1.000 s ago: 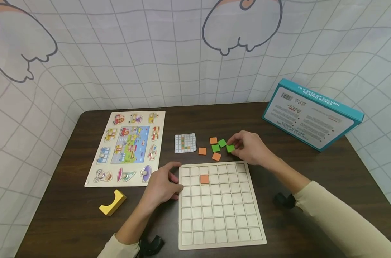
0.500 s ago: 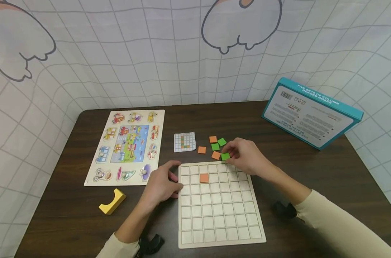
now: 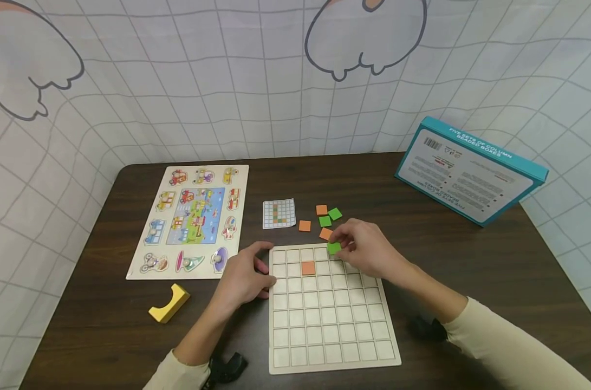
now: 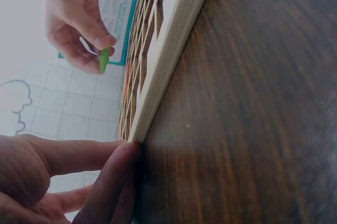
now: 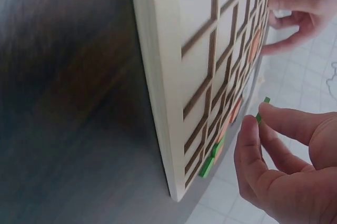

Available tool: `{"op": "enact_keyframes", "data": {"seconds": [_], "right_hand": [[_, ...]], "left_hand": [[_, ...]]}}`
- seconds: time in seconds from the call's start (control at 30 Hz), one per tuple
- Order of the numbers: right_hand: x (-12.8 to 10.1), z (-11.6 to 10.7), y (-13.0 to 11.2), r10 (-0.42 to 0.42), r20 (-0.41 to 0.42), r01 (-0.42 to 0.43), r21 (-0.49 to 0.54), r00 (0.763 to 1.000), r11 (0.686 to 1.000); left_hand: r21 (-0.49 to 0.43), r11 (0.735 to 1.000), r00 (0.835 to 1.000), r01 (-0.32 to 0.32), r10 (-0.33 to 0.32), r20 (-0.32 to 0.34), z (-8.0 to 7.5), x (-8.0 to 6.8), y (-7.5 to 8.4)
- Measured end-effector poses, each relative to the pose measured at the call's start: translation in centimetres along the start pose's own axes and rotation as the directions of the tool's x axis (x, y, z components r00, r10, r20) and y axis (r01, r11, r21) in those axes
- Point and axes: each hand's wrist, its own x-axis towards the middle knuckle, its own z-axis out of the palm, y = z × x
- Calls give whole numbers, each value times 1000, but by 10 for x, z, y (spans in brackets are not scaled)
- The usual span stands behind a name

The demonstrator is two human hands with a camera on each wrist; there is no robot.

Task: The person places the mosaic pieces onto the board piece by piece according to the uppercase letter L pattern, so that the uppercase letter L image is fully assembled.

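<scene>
A pale wooden grid board lies on the dark table. One orange square tile sits in a cell of its second row. My left hand rests at the board's upper left side, its fingertips touching the edge, as the left wrist view also shows. Over the top row, my right hand pinches a green square tile between thumb and fingertips. In the left wrist view that green tile is held above the board. Beyond the top edge lie loose orange tiles and two green tiles.
A paper pattern card with a coloured grid lies behind the board. To the left are a vehicle picture puzzle and a yellow arch block. A teal-edged box stands at the back right.
My right hand has drawn the green tile from the loose group toward me and left, over the board's top row. My left hand has stayed at the board's edge.
</scene>
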Motion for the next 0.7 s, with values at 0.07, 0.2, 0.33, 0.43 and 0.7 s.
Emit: {"op": "enact_keyframes", "data": {"seconds": [0.07,0.2,0.33,0.43,0.7], "right_hand": [[-2,3,-1,1,9,-1,9,1000,1000],[-5,10,-5,-6,24,5,19,1000,1000],[-7,16,-8,-12,31,12,16,999,1000],[-8,20,-11,-13,40,12,17,999,1000],[-13,29,-18,5,81,-8,43,997,999]], "left_hand": [[-1,1000,1000,0,0,1,0,0,0],[1,1000,1000,2,-2,4,0,0,1],[4,1000,1000,5,-5,4,0,0,1],[8,1000,1000,10,-10,5,1,1,1],[13,1000,1000,21,-21,9,1,1,2]]}}
